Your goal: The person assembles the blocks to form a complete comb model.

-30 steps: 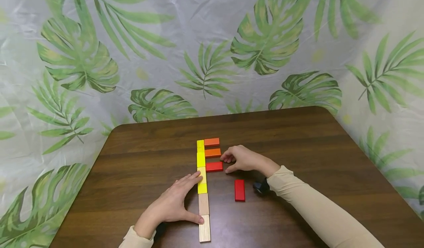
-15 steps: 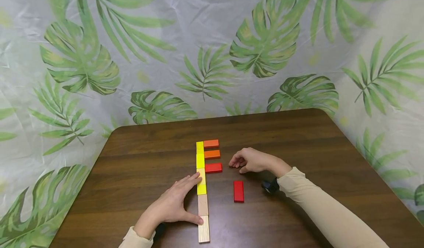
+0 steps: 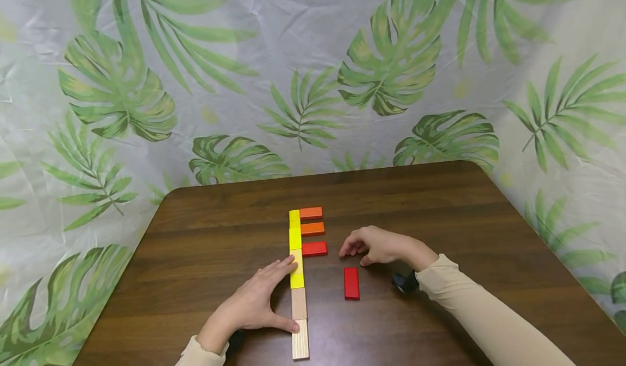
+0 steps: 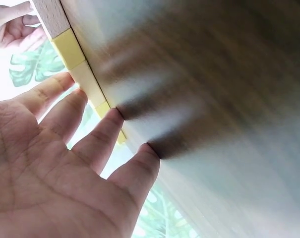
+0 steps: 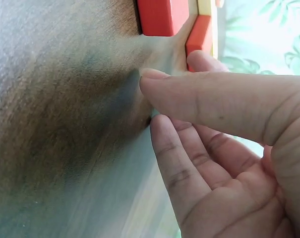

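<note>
Several blocks lie end to end in a column: yellow blocks [image 3: 295, 238] at the far end, then a light brown block [image 3: 299, 303] and a striped pale block [image 3: 300, 347] nearest me. My left hand [image 3: 254, 298] rests along the column's left side, its index fingertip on a yellow block and its thumb on the pale one. Two orange blocks [image 3: 312, 228] and a red block [image 3: 314, 248] stick out to the right from the yellow part. Apart from these lies a loose red block [image 3: 351, 283]. Just beyond it hovers my right hand [image 3: 381, 245], fingers loosely bent and holding nothing.
The brown wooden table [image 3: 220, 208] has a rounded far edge. Behind it hangs a leaf-patterned curtain [image 3: 303, 56]. A dark wrist device [image 3: 405, 282] shows under the right sleeve.
My right hand has moved away from the sticking-out red block, to the right and slightly toward me, nearer the loose red block. The left hand stays in place.
</note>
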`<state>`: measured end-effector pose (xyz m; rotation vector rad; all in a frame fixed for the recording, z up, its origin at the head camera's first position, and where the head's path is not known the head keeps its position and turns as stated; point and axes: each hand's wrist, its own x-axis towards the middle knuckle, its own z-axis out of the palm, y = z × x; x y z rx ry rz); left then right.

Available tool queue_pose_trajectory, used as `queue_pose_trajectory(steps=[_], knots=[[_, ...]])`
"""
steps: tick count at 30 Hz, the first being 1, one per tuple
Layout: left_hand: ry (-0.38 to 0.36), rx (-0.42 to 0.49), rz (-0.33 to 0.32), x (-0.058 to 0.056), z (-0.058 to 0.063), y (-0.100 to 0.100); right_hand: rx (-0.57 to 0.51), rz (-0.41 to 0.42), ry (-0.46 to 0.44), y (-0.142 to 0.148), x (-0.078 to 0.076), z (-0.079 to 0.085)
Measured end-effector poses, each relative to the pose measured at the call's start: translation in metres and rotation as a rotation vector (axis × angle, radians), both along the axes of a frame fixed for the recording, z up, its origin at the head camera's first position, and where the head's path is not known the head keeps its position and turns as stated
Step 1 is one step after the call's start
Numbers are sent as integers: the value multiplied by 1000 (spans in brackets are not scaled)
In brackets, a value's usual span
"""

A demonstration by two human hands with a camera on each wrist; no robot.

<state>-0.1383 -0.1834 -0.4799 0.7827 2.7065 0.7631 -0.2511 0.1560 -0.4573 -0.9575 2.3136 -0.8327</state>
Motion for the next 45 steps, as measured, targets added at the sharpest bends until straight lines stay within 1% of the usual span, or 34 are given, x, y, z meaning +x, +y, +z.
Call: queue_pose_trajectory(steps=[3,10,20,31,36,45], knots=[[-3,-6,6,0,-1,-1,-16,15,1,1,1,-1],[-12,-2,10,1,0,-2,-43,15,-30,3,4,-4],[-5,-4,9,0,-1,-2,-48,52,-14,2,7,-8],[-12,-3,8,0,-1,0,-54,74,-2,2,11,-9],[-10,5,3,0,-1,0,-52,65,4,2,12,-11],[-3,-1,6,-1,-1,0,-26,17,33,1,13,-15]])
